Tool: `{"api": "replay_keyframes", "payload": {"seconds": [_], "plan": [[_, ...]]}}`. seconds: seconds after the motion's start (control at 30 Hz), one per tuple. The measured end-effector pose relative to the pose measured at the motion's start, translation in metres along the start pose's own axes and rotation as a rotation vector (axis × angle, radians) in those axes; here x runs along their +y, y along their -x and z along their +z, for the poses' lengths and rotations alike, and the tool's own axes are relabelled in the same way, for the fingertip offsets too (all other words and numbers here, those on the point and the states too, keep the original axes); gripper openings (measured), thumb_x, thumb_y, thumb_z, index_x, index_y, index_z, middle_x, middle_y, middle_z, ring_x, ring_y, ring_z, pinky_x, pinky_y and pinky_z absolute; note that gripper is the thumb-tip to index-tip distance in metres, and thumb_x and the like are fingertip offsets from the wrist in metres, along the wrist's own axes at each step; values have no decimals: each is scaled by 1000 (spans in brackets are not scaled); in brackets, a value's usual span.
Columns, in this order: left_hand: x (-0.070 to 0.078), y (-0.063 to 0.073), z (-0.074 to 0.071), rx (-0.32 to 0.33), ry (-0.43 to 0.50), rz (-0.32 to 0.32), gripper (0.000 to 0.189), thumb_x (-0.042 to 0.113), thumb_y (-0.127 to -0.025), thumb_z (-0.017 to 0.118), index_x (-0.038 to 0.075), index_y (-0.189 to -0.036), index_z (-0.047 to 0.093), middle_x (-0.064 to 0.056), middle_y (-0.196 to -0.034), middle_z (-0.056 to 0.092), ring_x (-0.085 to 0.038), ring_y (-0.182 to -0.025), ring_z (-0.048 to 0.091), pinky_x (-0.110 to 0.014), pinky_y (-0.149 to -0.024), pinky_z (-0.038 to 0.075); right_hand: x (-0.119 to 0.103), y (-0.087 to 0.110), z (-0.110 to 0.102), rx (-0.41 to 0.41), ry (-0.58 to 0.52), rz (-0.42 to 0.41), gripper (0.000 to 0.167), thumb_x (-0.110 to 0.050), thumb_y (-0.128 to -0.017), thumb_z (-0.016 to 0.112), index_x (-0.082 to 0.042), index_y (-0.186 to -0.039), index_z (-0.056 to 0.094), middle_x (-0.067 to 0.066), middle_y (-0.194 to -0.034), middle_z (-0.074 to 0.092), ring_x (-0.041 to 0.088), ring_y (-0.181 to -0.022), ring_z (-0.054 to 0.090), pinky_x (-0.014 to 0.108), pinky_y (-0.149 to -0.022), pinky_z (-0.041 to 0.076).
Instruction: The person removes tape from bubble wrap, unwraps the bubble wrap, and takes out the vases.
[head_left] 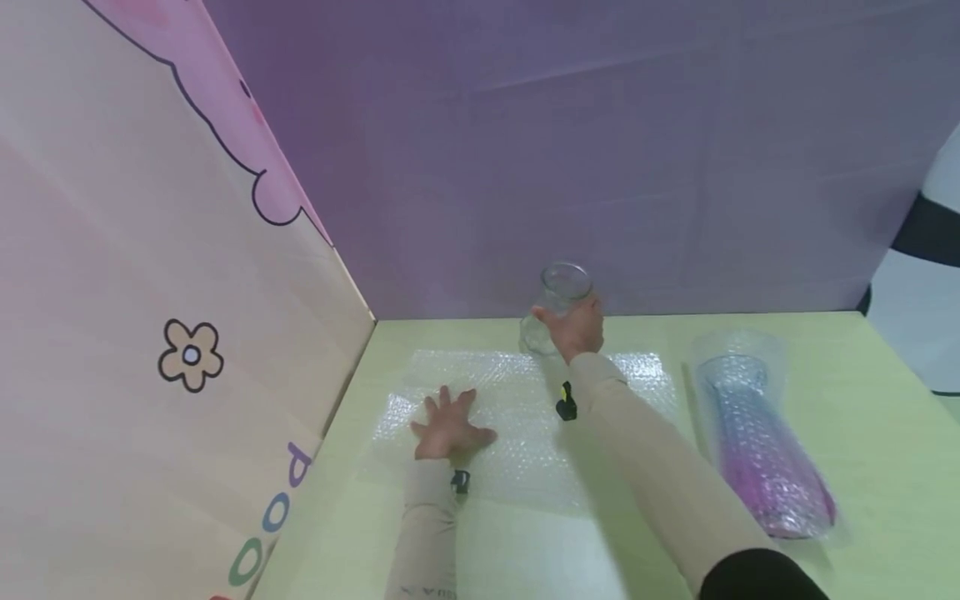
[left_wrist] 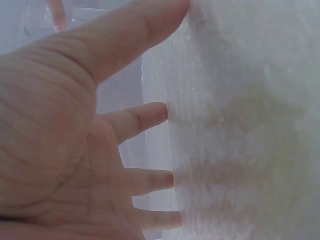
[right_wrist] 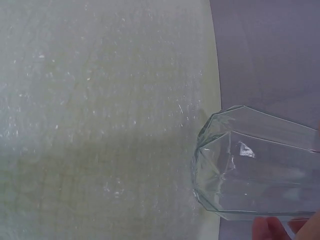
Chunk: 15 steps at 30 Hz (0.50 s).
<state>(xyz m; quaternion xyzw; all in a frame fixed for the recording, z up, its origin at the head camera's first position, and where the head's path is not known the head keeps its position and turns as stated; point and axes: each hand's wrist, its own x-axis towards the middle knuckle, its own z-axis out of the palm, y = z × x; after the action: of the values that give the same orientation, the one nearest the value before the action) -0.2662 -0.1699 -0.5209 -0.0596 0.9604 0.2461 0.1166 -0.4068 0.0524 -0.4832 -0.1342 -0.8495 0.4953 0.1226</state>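
A clear glass vase (head_left: 534, 332) with a faceted base is at the back of the table, tilted slightly. My right hand (head_left: 579, 327) grips its side, thumb and fingers around the glass. In the right wrist view, the vase's angular base (right_wrist: 215, 170) is close to the far edge of the bubble wrap (right_wrist: 100, 110); whether it touches the table I cannot tell. My left hand (head_left: 448, 427) has its fingers spread on the left part of the flat bubble wrap sheet (head_left: 517, 454). The left wrist view shows those fingertips (left_wrist: 159, 112) touching the sheet.
On the right of the pale green table (head_left: 847, 400) lies a blue-to-pink vase (head_left: 772, 467) wrapped in bubble wrap. A purple panel (head_left: 600, 167) rises behind the table, and a printed panel (head_left: 112, 250) stands along the left. A white and black object (head_left: 918, 317) is beyond the right edge.
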Motion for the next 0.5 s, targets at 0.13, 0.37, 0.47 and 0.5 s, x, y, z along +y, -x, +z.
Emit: {"api": "replay_keyframes", "payload": {"seconds": [0.13, 0.37, 0.47, 0.5], "plan": [[1, 1, -1, 4, 2, -2, 87, 50, -83, 79, 28, -158, 40, -23, -171, 11, -57, -154, 5, -87, -111, 3, -2, 0, 3, -6, 33, -27, 111, -53, -76, 86, 1, -154, 29, 28, -150, 47, 49, -133, 53, 62, -109, 47], [0, 2, -1, 5, 8, -1, 88, 50, -82, 79, 28, -158, 40, -23, -171, 11, -57, -154, 5, -87, -111, 3, -7, 1, 6, -44, 129, -48, 111, -55, -84, 79, 5, -156, 20, 32, -152, 41, 52, -136, 47, 63, -110, 45], [-1, 2, -1, 4, 9, 0, 88, 50, -82, 79, 28, -158, 41, -23, -171, 11, -57, -154, 5, -87, -111, 2, -8, 3, 7, -59, 163, -65, 110, -55, -86, 77, 5, -157, 18, 32, -153, 38, 52, -137, 45, 63, -111, 45], [-1, 2, -1, 3, 11, 0, 88, 50, -82, 79, 28, -158, 40, -23, -171, 11, -57, -154, 5, -87, -111, 2, -9, 4, 7, -61, 168, -72, 109, -54, -86, 77, 5, -157, 18, 32, -153, 38, 52, -137, 45, 63, -111, 45]]}}
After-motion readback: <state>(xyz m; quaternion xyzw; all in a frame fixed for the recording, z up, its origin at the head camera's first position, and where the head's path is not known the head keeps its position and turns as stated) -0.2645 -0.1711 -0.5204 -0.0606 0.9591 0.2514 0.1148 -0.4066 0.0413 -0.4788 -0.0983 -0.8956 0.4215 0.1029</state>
